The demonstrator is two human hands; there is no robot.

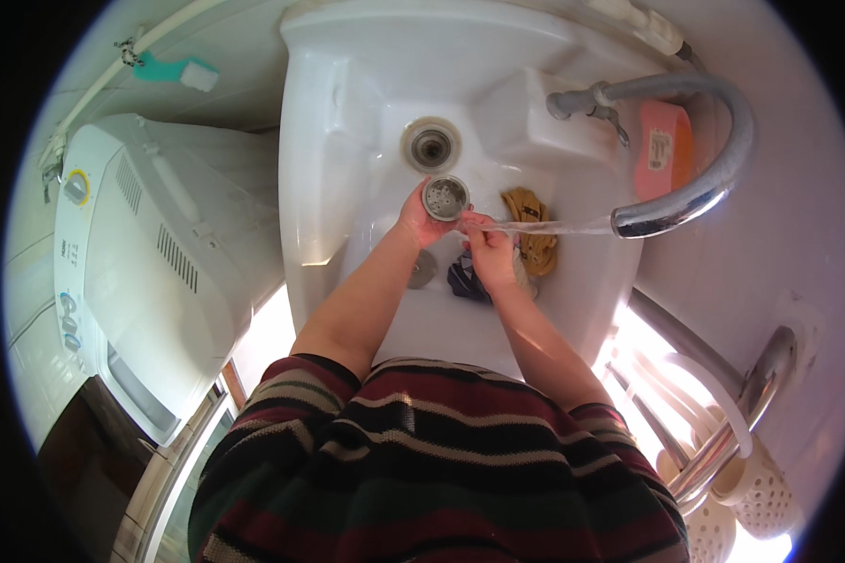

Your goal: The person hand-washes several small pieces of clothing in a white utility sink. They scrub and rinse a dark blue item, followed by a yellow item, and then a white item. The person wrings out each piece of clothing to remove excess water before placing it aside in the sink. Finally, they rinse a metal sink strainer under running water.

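My left hand (pixel 418 219) holds a round metal sink strainer (pixel 446 198), its perforated inside facing up, over the white sink basin (pixel 422 317). My right hand (pixel 491 250) is just right of the strainer, its fingers bent in the water stream (pixel 556 227) from the curved faucet (pixel 658 219). Whether those fingers grip anything is unclear. Beyond the strainer is the uncovered drain opening (pixel 433 146). A round, flat disc (pixel 422 270) lies in the basin, partly behind my left forearm. Beside my right hand lie a brown cloth item (pixel 537 243) and a dark patterned cloth (pixel 465 276).
A white Haier washing machine (pixel 176 211) stands left of the sink. On the right, a pink container (pixel 658 151) sits behind the faucet's arc. A teal-handled brush (pixel 176 72) hangs from a pipe at upper left. Perforated white baskets (pixel 764 492) hang at lower right.
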